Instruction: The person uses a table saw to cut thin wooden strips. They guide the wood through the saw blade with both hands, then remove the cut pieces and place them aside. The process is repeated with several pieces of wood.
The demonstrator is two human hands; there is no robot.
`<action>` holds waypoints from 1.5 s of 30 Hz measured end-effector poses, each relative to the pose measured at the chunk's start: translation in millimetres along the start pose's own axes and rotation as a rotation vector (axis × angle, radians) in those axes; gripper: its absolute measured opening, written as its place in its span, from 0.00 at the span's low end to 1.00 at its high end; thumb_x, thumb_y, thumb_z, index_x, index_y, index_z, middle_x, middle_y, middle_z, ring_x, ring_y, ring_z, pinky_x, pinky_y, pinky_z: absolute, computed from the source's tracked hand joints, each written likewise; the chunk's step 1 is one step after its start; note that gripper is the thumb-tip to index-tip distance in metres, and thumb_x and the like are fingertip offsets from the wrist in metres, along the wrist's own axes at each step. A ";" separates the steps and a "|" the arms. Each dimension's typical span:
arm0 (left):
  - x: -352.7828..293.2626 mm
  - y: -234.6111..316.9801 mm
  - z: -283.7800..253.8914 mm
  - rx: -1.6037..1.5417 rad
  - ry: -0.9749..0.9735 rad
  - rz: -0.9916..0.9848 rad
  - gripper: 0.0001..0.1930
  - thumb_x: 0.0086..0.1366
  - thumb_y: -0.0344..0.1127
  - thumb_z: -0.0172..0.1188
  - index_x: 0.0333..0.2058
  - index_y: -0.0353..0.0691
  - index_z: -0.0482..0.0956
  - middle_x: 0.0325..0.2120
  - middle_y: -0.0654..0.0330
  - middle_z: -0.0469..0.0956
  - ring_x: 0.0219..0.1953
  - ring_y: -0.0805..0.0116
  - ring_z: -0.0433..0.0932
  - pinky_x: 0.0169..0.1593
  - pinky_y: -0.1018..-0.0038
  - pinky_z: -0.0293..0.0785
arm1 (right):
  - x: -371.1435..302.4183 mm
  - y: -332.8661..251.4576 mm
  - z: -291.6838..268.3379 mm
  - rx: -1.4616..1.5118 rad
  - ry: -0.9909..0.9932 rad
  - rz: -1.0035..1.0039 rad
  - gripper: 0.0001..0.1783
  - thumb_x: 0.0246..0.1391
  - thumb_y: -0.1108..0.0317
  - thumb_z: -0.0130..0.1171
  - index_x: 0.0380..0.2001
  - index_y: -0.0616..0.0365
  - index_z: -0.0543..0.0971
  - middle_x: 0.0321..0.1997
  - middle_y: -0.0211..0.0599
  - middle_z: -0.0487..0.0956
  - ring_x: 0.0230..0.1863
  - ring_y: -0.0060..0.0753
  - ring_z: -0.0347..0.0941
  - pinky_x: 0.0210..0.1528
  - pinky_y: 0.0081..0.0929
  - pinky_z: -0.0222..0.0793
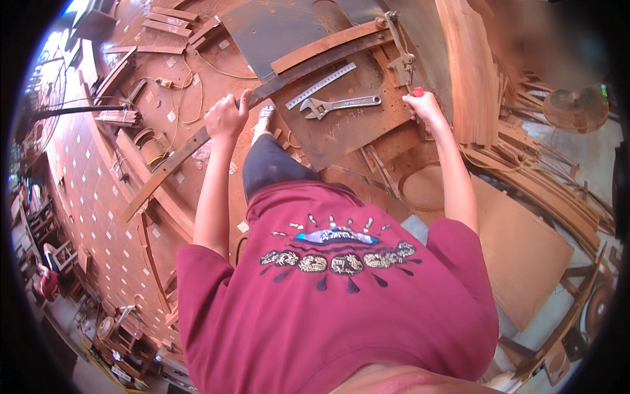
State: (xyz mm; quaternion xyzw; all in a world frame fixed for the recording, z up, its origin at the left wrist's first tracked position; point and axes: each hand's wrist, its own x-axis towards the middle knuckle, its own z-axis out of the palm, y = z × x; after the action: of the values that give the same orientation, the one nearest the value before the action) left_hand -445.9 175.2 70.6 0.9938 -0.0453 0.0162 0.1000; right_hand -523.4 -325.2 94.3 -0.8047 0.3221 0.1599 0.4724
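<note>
Maroon printed T-shirt (341, 315) nearest lens; left hand (226, 118) curled round long flat brown wooden bar (177, 159), thumb up, likely steadying it; right hand (424, 109) closed on red handle (418, 92) near grey metal clamp (401, 62), probably for leverage; curved reddish-brown wooden strip (321, 50) lies along bar's far part, clamp at its right end, presumably holding it put; silver adjustable wrench (348, 102) and steel ruler (321, 85) rest on dusty tabletop (374, 125); bar overhangs table's left edge, most swing room there; stacked wooden planks (469, 72) crowd right elbow side

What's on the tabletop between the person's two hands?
In the head view, a wrench lies on the tabletop between the left hand and right hand, with a ruler just beyond it.
</note>
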 end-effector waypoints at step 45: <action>24.2 -2.0 -2.2 0.049 0.100 0.069 0.42 0.73 0.70 0.36 0.30 0.40 0.89 0.30 0.44 0.86 0.38 0.45 0.86 0.43 0.53 0.81 | -13.3 9.8 18.2 0.103 0.012 -0.069 0.10 0.49 0.73 0.55 0.17 0.53 0.69 0.16 0.27 0.69 0.15 0.23 0.64 0.18 0.28 0.60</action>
State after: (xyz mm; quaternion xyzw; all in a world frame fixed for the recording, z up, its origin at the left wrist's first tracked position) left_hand -421.6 175.6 73.3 0.9918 -0.0741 0.0706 0.0772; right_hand -539.0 -307.9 86.2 -0.7908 0.3046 0.1219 0.5167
